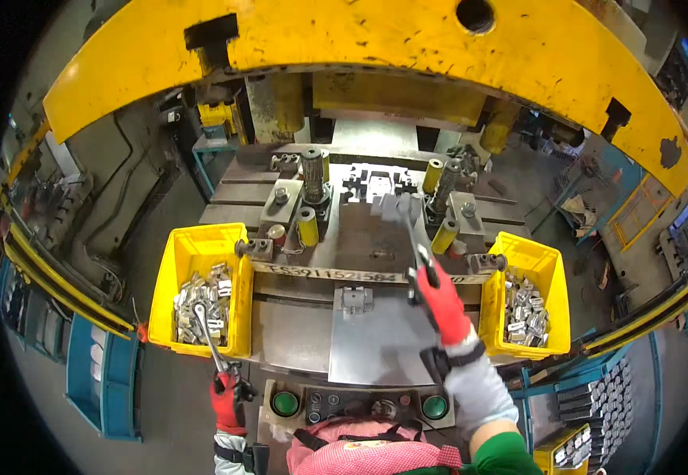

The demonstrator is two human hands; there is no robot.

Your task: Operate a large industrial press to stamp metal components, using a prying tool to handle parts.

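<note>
My left hand (229, 402), in a red glove, is closed round a long-handled metal pick-up tool (211, 342). Its rounded end lies over small metal parts (217, 289) heaped in the left yellow bin (168, 281). My right hand (444, 307), also red-gloved, reaches forward, closed round a similar tool (419, 241). At that tool's far end is a blurred grey metal piece (391, 207), just in front of the lit die (379, 182); whether it is attached I cannot tell. Another metal part (354, 299) rests on the smooth plate (383, 344) nearer me.
A yellow press beam (376, 39) arches across the top. Upright posts (312, 176) and yellow cylinders (433, 176) flank the die. The right yellow bin (559, 289) holds more metal parts. Green buttons (285, 404) sit on the control panel (332, 405) before me.
</note>
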